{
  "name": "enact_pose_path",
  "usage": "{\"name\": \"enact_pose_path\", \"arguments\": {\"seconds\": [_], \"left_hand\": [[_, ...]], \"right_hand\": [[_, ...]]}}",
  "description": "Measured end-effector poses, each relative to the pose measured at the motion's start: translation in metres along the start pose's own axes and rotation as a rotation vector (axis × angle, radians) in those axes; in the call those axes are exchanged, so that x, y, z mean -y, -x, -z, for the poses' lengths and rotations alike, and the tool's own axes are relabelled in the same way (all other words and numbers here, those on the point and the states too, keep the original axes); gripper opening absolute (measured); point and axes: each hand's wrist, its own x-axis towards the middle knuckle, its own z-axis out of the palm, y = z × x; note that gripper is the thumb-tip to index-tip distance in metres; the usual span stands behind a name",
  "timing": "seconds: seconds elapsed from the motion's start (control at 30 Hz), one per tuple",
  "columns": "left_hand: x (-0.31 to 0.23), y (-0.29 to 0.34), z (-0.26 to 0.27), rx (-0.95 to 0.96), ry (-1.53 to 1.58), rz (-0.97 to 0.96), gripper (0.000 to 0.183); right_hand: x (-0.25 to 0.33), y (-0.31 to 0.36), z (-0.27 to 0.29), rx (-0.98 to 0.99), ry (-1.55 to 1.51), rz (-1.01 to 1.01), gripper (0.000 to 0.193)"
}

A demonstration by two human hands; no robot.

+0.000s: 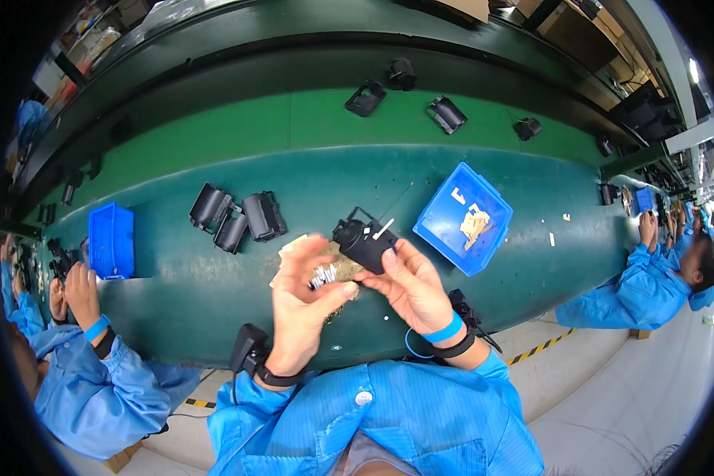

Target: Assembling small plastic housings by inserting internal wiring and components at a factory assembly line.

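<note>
My right hand [416,287] grips a black plastic housing [366,247] over the middle of the bench, thumb on its near side. A short white strip [383,229] stands out from the housing at an angle. To the left of it, my left hand [297,297] is raised with thumb and fingers apart, and I see nothing held in it. Behind and between the hands lies a beige sheet [285,274], partly covered by my left hand. Small white pieces [323,276] show on it between my left thumb and fingers.
Three black housings [263,216] lie together at left, near a blue bin [113,242]. At right, another blue bin [440,218] contains beige paper scraps [475,226]. Several black parts [447,115] rest on the green far strip [293,119]. Co-workers sit on both sides.
</note>
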Motion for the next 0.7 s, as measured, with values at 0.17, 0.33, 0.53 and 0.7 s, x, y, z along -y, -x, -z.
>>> {"name": "enact_pose_path", "arguments": {"seconds": [0.17, 0.33, 0.53, 0.7], "left_hand": [[0.007, 0.002, -0.007, -0.039, 0.116, 0.038, 0.015], [-0.006, 0.003, -0.008, 0.009, 0.061, 0.222, 0.018], [-0.008, 0.01, -0.011, 0.102, 0.061, 0.245, 0.026], [-0.014, 0.008, 0.0, 0.108, 0.181, 0.354, 0.028]], "right_hand": [[-0.002, 0.01, -0.009, -0.039, 0.064, -0.121, 0.037], [0.023, 0.013, -0.005, -0.395, 1.59, 0.971, 0.039], [0.01, 0.008, -0.02, -0.191, 1.634, 0.99, 0.031], [0.011, 0.014, -0.012, -0.071, 1.654, 1.115, 0.029]]}}
